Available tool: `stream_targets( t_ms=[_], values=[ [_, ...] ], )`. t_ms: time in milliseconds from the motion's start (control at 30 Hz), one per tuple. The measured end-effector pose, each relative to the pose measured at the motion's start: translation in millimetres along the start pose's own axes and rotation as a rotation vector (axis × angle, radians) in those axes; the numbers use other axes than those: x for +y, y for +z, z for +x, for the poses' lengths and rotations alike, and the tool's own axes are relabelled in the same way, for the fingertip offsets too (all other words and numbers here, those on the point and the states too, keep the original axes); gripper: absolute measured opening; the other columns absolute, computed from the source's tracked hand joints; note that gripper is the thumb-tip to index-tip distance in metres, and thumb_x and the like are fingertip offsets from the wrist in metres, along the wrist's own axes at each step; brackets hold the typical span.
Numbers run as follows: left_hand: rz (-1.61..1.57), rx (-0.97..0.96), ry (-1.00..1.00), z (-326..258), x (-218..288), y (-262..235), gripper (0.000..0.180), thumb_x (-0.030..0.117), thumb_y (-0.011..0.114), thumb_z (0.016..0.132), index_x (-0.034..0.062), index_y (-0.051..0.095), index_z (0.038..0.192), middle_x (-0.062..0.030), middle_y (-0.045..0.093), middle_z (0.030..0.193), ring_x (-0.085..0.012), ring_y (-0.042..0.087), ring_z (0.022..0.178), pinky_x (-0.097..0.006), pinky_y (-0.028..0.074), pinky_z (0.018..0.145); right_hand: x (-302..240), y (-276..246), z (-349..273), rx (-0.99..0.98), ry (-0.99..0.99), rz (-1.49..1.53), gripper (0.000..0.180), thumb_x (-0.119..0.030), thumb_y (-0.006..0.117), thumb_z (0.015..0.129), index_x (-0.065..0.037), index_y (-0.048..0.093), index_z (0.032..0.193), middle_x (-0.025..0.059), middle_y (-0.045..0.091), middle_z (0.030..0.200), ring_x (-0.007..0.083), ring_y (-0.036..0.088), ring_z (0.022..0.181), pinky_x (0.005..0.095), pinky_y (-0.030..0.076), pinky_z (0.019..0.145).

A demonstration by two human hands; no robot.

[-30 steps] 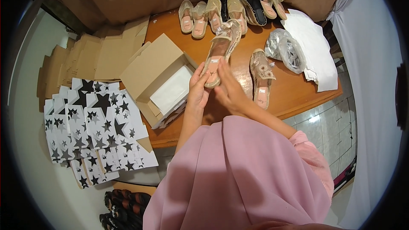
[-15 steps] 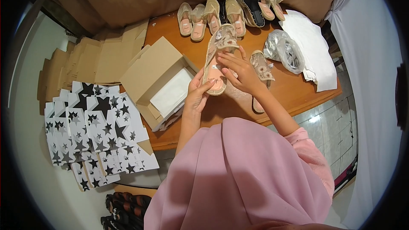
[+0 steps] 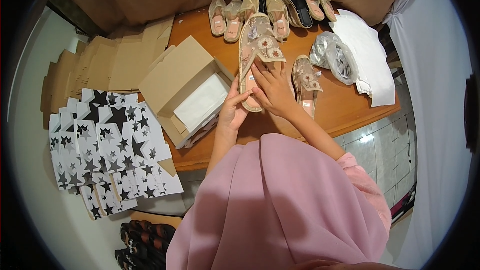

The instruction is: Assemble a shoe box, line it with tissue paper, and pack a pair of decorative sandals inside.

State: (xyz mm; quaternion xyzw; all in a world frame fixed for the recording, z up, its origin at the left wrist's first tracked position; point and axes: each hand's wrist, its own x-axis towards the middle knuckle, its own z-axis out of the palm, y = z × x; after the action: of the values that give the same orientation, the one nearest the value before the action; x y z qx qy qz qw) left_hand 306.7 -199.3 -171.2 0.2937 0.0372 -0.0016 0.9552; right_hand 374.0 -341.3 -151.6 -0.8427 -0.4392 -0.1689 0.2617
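Note:
A beige espadrille mule (image 3: 263,43) with a sheer, flower-embroidered upper is held up over the table, its toe pointing away from me. My left hand (image 3: 233,111) grips it by the left side and heel, thumb on the rim. My right hand (image 3: 274,88) lies over the pink insole with fingers stretched out, the fingertips at the opening of the upper and partly hidden there. To the right, a matching mule (image 3: 306,81) rests on the wooden table. An open cardboard box (image 3: 172,70) with white paper (image 3: 202,102) inside stands to the left.
Several mules (image 3: 233,22) line the table's far edge, a black one (image 3: 298,6) among them. A plastic bag (image 3: 343,64) and white paper sheets (image 3: 369,52) lie at right. Folded cardboard (image 3: 131,55) and star-printed box pieces (image 3: 115,135) fill the left; dark sandals (image 3: 146,242) sit lower left.
The held mule has tipped so more of its upper shows. My right hand's fingers have moved from the upper's edge down into its opening. The left hand keeps its grip.

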Motion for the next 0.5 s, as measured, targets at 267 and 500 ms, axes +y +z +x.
stream_targets(
  t_ms=[267, 500],
  values=[
    [0.001, -0.041, 0.182, 1.3, -11.3, 8.3, 0.044, 0.024, 0.037, 0.099, 0.0137, 0.026, 0.140, -0.0086, 0.038, 0.139, -0.0224, 0.040, 0.127, -0.038, 0.036, 0.105, -17.4, 14.5, -8.1, 0.016, 0.003, 0.155, 0.070, -0.043, 0.042, 0.090, 0.004, 0.027, 0.139, 0.0217, 0.023, 0.147, 0.0329, 0.021, 0.138, 0.0644, 0.008, 0.105],
    [-0.074, 0.042, 0.086, 4.6, 2.1, -12.4, 0.043, 0.035, 0.030, 0.100, 0.0102, 0.035, 0.135, -0.0128, 0.051, 0.126, -0.0255, 0.053, 0.113, -0.043, 0.045, 0.097, -21.5, 11.6, -26.4, -0.209, -0.492, 0.235, 0.064, -0.041, 0.046, 0.088, 0.003, 0.038, 0.135, 0.0202, 0.035, 0.142, 0.0286, 0.027, 0.137, 0.0596, 0.005, 0.108]
  ],
)
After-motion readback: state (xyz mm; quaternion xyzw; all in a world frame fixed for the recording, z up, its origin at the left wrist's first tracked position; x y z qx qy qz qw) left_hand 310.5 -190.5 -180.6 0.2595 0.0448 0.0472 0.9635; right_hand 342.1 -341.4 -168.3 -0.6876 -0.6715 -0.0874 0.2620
